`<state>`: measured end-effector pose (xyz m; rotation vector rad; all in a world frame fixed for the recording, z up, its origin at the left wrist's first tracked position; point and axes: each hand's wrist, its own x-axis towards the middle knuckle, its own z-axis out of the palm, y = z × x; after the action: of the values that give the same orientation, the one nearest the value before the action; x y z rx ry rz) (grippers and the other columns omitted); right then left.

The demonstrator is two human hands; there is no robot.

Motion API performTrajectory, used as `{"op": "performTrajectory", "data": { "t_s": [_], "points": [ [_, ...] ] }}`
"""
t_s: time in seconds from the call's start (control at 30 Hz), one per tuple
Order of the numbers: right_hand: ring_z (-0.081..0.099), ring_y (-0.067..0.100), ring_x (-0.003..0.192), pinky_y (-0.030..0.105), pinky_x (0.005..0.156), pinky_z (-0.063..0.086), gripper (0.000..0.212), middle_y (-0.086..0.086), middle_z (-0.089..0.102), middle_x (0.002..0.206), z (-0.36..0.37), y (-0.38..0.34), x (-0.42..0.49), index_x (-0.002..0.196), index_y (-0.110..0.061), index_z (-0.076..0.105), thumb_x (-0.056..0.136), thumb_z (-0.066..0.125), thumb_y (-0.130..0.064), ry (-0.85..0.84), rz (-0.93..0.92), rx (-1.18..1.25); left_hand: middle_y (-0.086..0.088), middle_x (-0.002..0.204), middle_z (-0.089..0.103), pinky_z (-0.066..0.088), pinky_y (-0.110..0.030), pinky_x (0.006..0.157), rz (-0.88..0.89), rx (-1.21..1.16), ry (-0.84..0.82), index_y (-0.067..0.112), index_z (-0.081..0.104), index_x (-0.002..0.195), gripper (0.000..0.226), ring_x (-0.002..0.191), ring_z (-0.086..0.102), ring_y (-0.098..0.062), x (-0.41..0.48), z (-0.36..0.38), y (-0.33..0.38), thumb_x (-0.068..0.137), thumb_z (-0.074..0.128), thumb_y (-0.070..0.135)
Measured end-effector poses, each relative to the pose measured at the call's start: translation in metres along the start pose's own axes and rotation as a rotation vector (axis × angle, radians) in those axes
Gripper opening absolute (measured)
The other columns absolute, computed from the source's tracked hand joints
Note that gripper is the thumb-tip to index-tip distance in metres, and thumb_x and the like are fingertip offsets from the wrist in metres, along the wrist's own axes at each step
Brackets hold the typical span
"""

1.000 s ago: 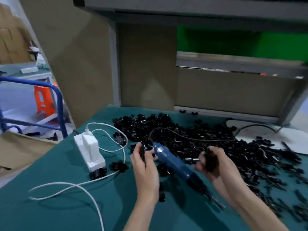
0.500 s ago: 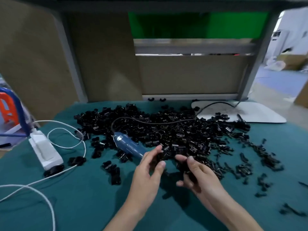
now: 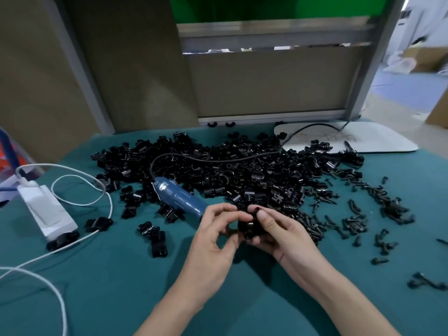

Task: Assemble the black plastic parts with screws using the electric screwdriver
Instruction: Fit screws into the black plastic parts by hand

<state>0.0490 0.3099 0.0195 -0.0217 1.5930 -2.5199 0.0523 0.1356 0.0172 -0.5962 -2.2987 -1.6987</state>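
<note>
White power strip (image 3: 46,212) lies at far left on the teal-covered bench (image 3: 121,275), a white cable (image 3: 80,190) looped beside it. A few single black clips lie near its front end.

Blue electric screwdriver (image 3: 179,197) lies flat on the bench, unheld. Its long axis runs diagonally: cord end points up-left into the heap, bit end points down-right and is hidden behind the left hand. Its black cord (image 3: 218,157) arcs back over the heap toward the right rear.

Pile of loose black plastic parts (image 3: 242,170) is spread across mid-bench, behind both hands.

Left hand (image 3: 213,236): grip closed, curled fingertips pinched on the left side of a small black plastic part (image 3: 249,226), held just above the bench at centre front. Right hand (image 3: 286,236): grip clamped on the same part, thumb pressed on its top. The part is mostly covered, so its axis cannot be told.

Black screws (image 3: 354,221) are scattered right of the hands. White flat board (image 3: 378,139) lies at right rear.
</note>
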Motion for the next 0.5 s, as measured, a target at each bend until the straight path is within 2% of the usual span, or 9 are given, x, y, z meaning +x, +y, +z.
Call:
{"op": "performTrajectory", "data": {
  "t_s": [0.13, 0.23, 0.3, 0.37, 0.43, 0.5],
  "points": [
    [0.064, 0.013, 0.069, 0.027, 0.081, 0.059, 0.037, 0.019, 0.074, 0.111, 0.003, 0.001, -0.003, 0.114, -0.010, 0.077, 0.087, 0.071, -0.034, -0.100, 0.037, -0.006, 0.020, 0.106, 0.052, 0.045, -0.013, 0.085, -0.042, -0.036, -0.027, 0.044, 0.071, 0.100, 0.061, 0.095, 0.058, -0.007, -0.002, 0.001, 0.003, 0.090, 0.056, -0.015],
    [0.065, 0.014, 0.076, 0.027, 0.083, 0.057, 0.034, 0.025, 0.070, 0.122, 0.003, 0.002, -0.005, 0.115, -0.005, 0.076, 0.093, 0.065, -0.028, -0.145, 0.042, -0.010, 0.016, 0.104, 0.058, 0.046, -0.015, 0.087, -0.078, -0.115, -0.026, 0.041, 0.072, 0.101, 0.059, 0.099, 0.060, -0.009, -0.002, 0.000, 0.008, 0.092, 0.053, -0.014],
    [0.065, 0.015, 0.078, 0.026, 0.082, 0.057, 0.033, 0.024, 0.071, 0.121, 0.002, 0.001, -0.005, 0.115, -0.009, 0.077, 0.091, 0.067, -0.029, -0.130, 0.030, -0.035, 0.015, 0.106, 0.061, 0.047, -0.013, 0.087, -0.085, -0.197, -0.039, 0.037, 0.074, 0.103, 0.044, 0.101, 0.062, -0.007, -0.003, -0.001, 0.012, 0.096, 0.054, -0.002],
    [0.066, 0.014, 0.076, 0.025, 0.079, 0.057, 0.034, 0.014, 0.076, 0.108, 0.001, 0.000, -0.005, 0.114, -0.015, 0.078, 0.086, 0.071, -0.033, -0.100, 0.011, -0.062, 0.014, 0.110, 0.062, 0.049, -0.014, 0.086, -0.098, -0.249, -0.055, 0.034, 0.076, 0.101, 0.026, 0.100, 0.067, -0.008, -0.003, 0.000, 0.014, 0.096, 0.059, 0.016],
    [0.066, 0.014, 0.076, 0.024, 0.077, 0.057, 0.037, 0.011, 0.076, 0.100, 0.000, 0.000, -0.005, 0.114, -0.016, 0.079, 0.083, 0.075, -0.035, -0.076, -0.005, -0.055, 0.014, 0.113, 0.062, 0.053, -0.019, 0.087, -0.123, -0.275, -0.051, 0.031, 0.077, 0.099, 0.015, 0.097, 0.071, -0.013, -0.003, 0.002, 0.013, 0.096, 0.064, 0.023],
    [0.068, 0.018, 0.087, 0.025, 0.078, 0.057, 0.038, 0.019, 0.075, 0.111, -0.001, 0.000, -0.004, 0.118, -0.013, 0.077, 0.085, 0.077, -0.034, -0.077, -0.022, -0.051, 0.011, 0.112, 0.065, 0.053, -0.022, 0.090, -0.144, -0.298, -0.046, 0.034, 0.073, 0.107, 0.019, 0.102, 0.070, -0.015, -0.003, 0.003, 0.009, 0.094, 0.068, 0.021]
  ]
}}
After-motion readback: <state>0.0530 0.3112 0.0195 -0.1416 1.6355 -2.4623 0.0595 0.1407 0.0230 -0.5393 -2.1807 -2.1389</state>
